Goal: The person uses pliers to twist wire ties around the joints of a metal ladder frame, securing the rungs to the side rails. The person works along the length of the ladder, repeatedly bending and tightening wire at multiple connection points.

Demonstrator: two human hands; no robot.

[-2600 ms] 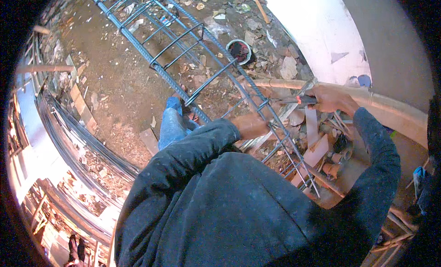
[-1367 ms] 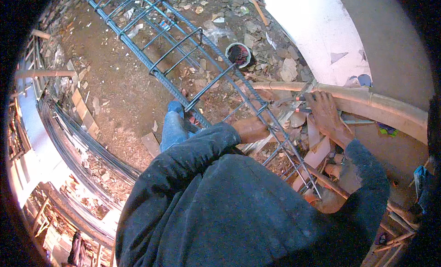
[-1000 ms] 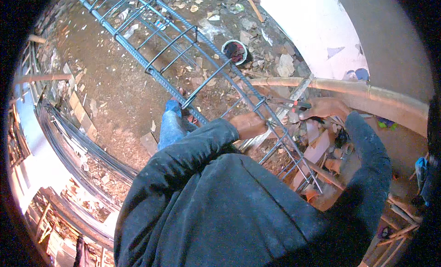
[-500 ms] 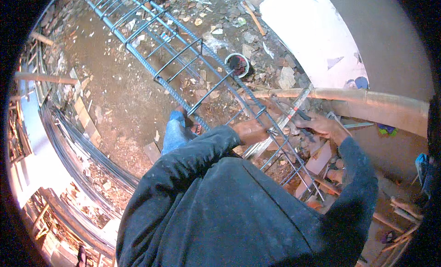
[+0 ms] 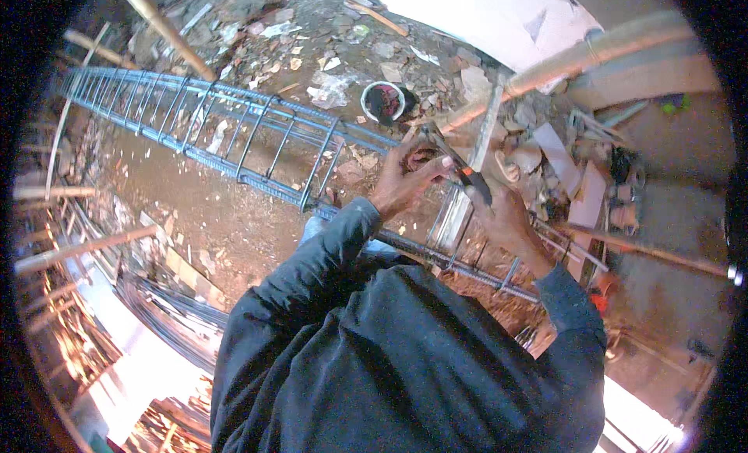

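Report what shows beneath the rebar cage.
Through the gaps in the rebar cage, brown dirt ground shows, with pale scraps strewn on it. The left sleeve and left hand cover part of the cage, so what lies beneath there cannot be seen.

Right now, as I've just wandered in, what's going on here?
A person is working at a steel cage. Their right hand grips pliers. The left hand is raised close to the pliers' head; whether it holds anything is hard to tell. Beyond the cage is a bucket.
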